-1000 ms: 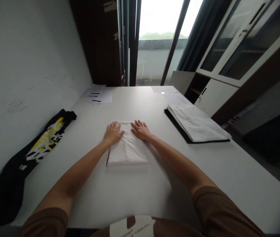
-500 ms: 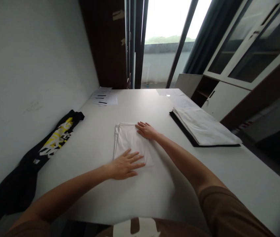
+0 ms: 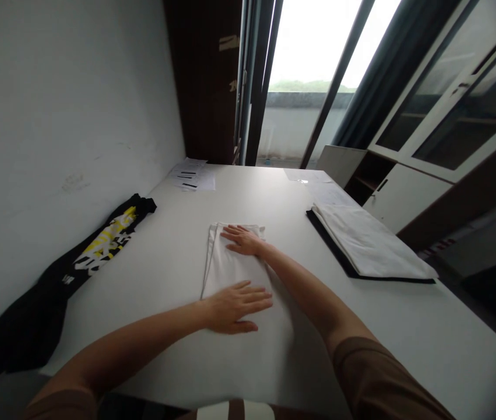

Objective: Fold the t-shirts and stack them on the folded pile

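Note:
A folded white cloth garment (image 3: 234, 267) lies flat on the white table (image 3: 164, 350) before me, its layered left edge showing. My left hand (image 3: 238, 307) rests palm down across its near edge, fingers stretched to the right. Near the far edge, my right hand (image 3: 243, 239) lies flat on the fabric with its fingers pointing left. Both hands are open and grip nothing. The hands and wrists hide parts of the cloth, and its exact kind cannot be made out.
Folded white fabric (image 3: 372, 242) lies on a black layer (image 3: 330, 248) at the right. A black garment with yellow and white print (image 3: 105, 236) lies along the left wall. Papers (image 3: 193, 175) are at the far left corner, and a cabinet (image 3: 409, 186) stands beyond the right edge.
My right hand has slid left across the far part of the cloth. My left hand has shifted right along the near edge. The camera view has tilted slightly.

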The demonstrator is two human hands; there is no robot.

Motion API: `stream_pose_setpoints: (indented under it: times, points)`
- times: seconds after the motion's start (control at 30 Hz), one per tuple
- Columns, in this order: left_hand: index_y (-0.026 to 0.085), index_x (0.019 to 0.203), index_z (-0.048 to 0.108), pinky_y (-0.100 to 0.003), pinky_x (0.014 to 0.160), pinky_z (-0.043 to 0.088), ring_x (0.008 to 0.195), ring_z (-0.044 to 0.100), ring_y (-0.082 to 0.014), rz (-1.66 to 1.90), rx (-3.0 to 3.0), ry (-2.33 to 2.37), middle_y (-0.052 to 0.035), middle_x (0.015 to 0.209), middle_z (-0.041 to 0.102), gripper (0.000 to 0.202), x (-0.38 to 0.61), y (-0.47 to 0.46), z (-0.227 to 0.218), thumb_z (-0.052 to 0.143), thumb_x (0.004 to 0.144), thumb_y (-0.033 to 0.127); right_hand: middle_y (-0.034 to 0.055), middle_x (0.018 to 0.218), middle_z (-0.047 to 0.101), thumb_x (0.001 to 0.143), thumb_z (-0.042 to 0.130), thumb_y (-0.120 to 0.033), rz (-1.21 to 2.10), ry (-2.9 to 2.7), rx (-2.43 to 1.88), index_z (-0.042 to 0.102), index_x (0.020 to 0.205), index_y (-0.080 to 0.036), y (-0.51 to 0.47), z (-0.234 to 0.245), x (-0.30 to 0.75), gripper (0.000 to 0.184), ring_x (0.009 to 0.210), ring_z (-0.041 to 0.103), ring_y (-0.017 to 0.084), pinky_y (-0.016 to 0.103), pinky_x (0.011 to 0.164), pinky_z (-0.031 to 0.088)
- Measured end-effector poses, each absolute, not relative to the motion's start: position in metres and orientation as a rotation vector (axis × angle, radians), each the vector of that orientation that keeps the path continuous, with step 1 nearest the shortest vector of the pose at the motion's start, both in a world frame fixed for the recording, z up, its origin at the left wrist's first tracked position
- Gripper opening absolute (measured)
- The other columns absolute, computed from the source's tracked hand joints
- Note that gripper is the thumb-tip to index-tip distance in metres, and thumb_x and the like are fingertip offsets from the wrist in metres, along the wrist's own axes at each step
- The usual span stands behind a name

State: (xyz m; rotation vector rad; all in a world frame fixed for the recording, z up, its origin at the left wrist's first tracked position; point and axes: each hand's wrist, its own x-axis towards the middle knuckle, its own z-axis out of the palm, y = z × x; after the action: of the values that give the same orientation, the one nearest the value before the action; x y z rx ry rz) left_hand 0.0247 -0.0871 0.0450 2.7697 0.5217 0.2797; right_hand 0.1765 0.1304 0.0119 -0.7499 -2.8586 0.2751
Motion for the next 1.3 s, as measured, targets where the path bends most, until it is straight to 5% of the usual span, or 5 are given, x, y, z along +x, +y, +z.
stream_pose_setpoints:
  times: [0.17,0.3,0.8,1.17,1.3]
  points:
    - [0.023,0.159,0.031,-0.053,0.126,0.007,0.155,0.019,-0.0305,0.211,2.773,0.817,-0.0110,0.167,0.024,0.068,-0.007,-0.081,0.035,0.038,0.102,0.060,0.0063,0.161,0.036,0.106,0.036,-0.052,0.246,-2.880,-0.674,0.045,0.154,-0.027,0.124,0.014,0.158,0.055,0.151,0.029,0.024,0.047,0.125,0.018]
    - [0.027,0.161,0.026,-0.056,0.124,0.002,0.155,0.015,-0.0319,0.186,2.795,0.811,-0.0094,0.169,0.019,0.074,-0.007,-0.083,0.026,0.040,0.099,0.066,0.0054,0.165,0.028,0.105,0.035,-0.054,0.262,-2.926,-0.559,0.037,0.158,-0.026,0.122,0.006,0.138,0.059,0.153,0.023,0.024,0.045,0.125,0.013]
    - [0.027,0.161,0.026,-0.054,0.124,0.003,0.155,0.018,-0.0301,0.165,2.843,0.869,-0.0101,0.168,0.022,0.071,-0.003,-0.089,0.032,0.042,0.100,0.062,0.0090,0.166,0.024,0.105,0.028,-0.056,0.135,-2.682,-1.133,0.037,0.158,-0.021,0.186,0.011,0.146,0.064,0.154,0.020,0.025,0.045,0.125,0.017]
    - [0.022,0.161,0.028,-0.056,0.125,0.005,0.153,0.022,-0.0335,0.211,2.824,0.599,-0.0122,0.165,0.029,0.077,0.038,-0.086,0.037,0.044,0.098,0.063,0.0053,0.164,0.030,0.104,0.041,-0.053,0.303,-2.638,-1.283,0.041,0.156,-0.030,0.128,0.001,0.275,0.057,0.154,0.021,0.027,0.051,0.123,0.020]
    - [0.025,0.159,0.032,-0.053,0.126,0.007,0.153,0.026,-0.0312,0.178,2.723,0.436,-0.0083,0.164,0.034,0.075,0.040,-0.096,0.052,0.050,0.097,0.063,0.0110,0.160,0.039,0.099,0.049,-0.055,0.268,-2.435,-1.470,0.047,0.152,-0.023,0.141,-0.004,0.279,0.062,0.151,0.029,0.030,0.050,0.121,0.026]
